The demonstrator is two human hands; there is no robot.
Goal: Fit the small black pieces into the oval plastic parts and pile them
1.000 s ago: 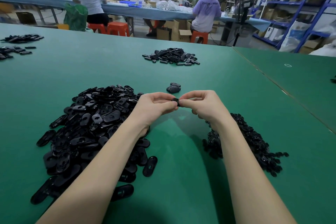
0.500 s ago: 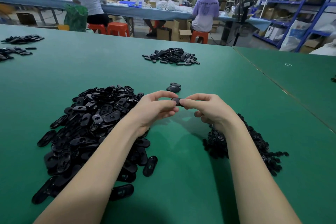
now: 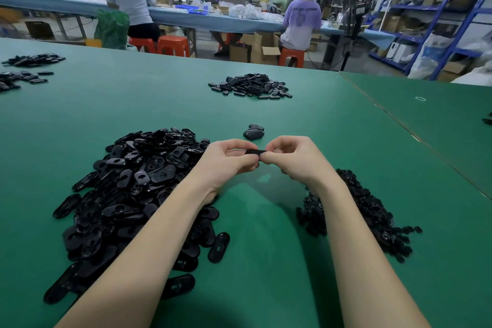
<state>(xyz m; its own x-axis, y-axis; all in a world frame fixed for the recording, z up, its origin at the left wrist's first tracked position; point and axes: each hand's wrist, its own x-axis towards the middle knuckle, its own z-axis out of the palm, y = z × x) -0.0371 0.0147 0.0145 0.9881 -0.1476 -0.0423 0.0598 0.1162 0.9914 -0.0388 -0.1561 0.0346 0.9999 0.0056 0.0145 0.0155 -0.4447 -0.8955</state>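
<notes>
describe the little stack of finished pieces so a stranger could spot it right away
On the green table, find the two hands meeting over the middle. Just beyond their fingertips lies the small stack of finished pieces. Unlike the sprawling heaps around it, it is only a few ovals, standing alone.

Bare green felt bench (image 3: 266, 261) lane at lower centre, between heap of black oval plastic parts (image 3: 133, 194) left and pile of small black pieces (image 3: 372, 216) right; small finished stack (image 3: 253, 132) blocks centre.
</notes>
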